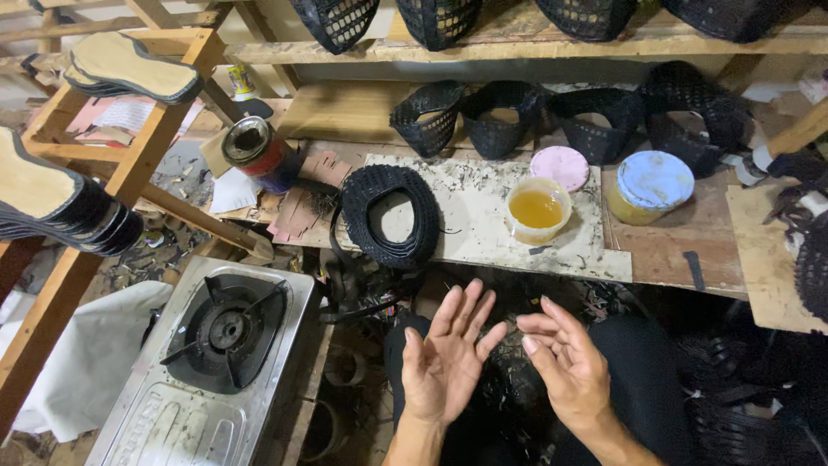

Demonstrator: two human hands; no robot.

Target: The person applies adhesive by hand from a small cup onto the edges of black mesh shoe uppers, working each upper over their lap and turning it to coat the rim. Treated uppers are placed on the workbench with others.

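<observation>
Woven black shoe upper [390, 216] lies flat on the speckled work board [483, 233], at about twelve o'clock from your hands and well apart from them. Your left hand [447, 361] is open, palm up, fingers spread, holding nothing; your right hand [565, 362] is open too, fingers loosely curled toward the left palm, also empty, the two nearly touching at the fingertips. Judging by that, you are between grips: nothing is picked up, and the hands hover over your lap below the bench edge. At one o'clock from your hands sits an open tub of amber glue [537, 210], its pink lid [560, 166] just behind it, and a lidded jar [651, 185] stands further toward two o'clock. A gas burner [226, 330] is at nine o'clock, unlit as far as you can tell. Any next move would call for a forward reach across the bench edge, keeping clear of the open tub.
</observation>
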